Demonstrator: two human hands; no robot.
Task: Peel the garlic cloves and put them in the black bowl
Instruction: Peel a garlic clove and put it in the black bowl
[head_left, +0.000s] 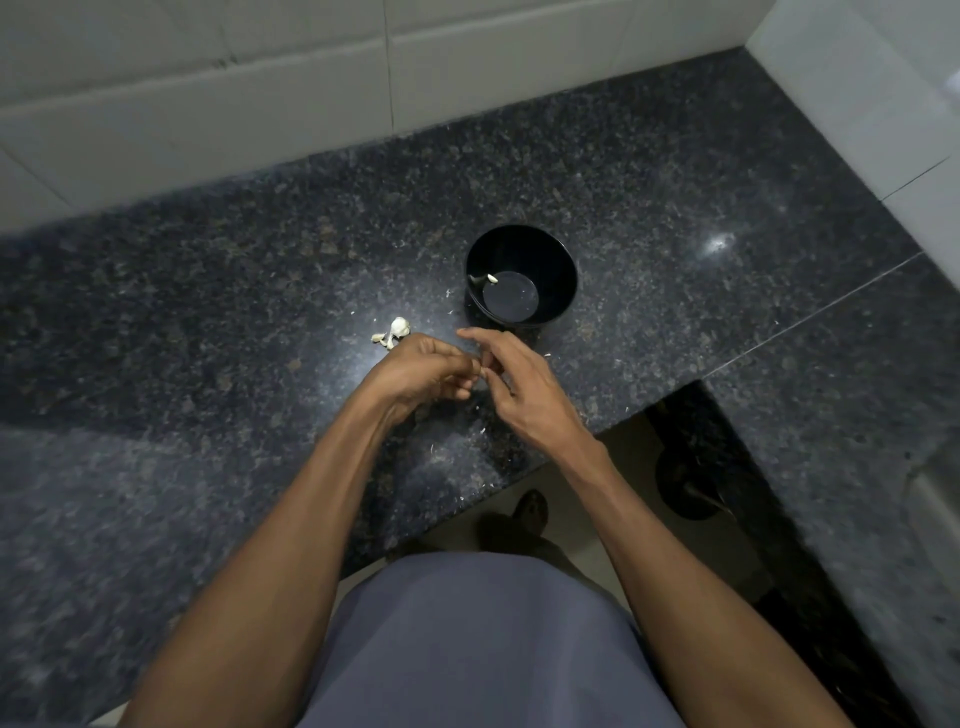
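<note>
Your hands meet mid-frame over the bench (208, 291): left hand (423, 371) w/ fingers curled, right hand (511, 379) pinching at the same spot, a garlic clove (483, 372) barely visible btwn them. Black bowl (563, 283) sits just above, one peeled clove (491, 279) inside. Unpeeled garlic cloves (395, 331) lie on the bench, left of the bowl, near your left hand.

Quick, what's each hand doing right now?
Left hand: fingers curled, pinching a garlic clove.
Right hand: fingers picking at the same clove, index finger extended.
</note>
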